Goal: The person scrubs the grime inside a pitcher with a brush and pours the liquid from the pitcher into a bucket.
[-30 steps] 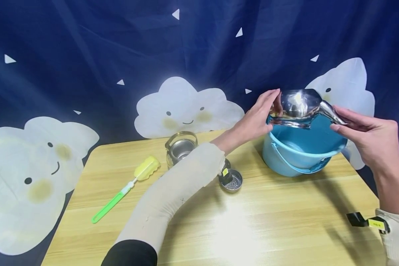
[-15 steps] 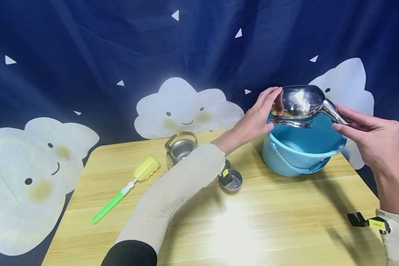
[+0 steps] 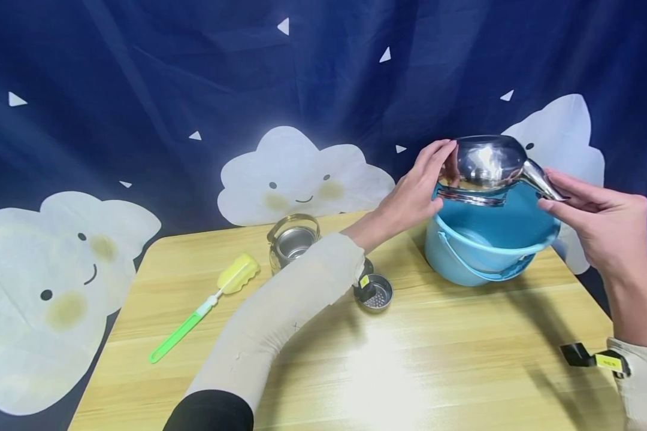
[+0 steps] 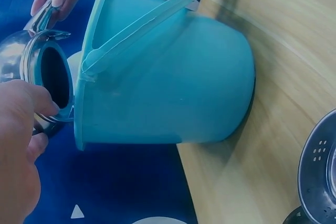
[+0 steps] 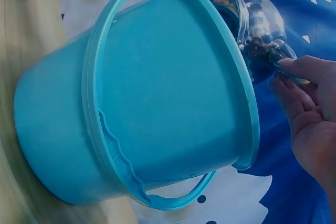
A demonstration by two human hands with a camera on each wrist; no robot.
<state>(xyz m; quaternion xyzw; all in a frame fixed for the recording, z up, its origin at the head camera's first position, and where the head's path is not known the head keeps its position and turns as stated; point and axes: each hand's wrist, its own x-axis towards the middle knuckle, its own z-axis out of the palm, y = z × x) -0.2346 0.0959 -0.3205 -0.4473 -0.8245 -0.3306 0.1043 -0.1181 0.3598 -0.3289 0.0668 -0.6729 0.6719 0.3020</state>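
Note:
A shiny steel teapot [image 3: 487, 164] is turned mouth down above the light-blue bucket [image 3: 458, 254]. My left hand [image 3: 412, 191] holds its left side, with the thumb near the rim. In the left wrist view that thumb reaches to the edge of the dark round mouth. My right hand [image 3: 598, 215] pinches the end of the slanting spout between thumb and fingers. The right wrist view shows the bucket's wall [image 5: 168, 93] and the teapot [image 5: 265, 19] tilted over its rim. What is inside the bucket is mostly hidden.
A small steel pot with a bail handle [image 3: 296, 239] stands left of the bucket, partly behind my left sleeve. A perforated steel strainer [image 3: 377, 293] lies nearer. A yellow sponge brush with a green handle [image 3: 180, 335] rests on the wooden table's left side.
The teapot has risen slightly and rolled a little in my hands, its body now a bit higher. Both hands keep their grip. The things on the table have not moved.

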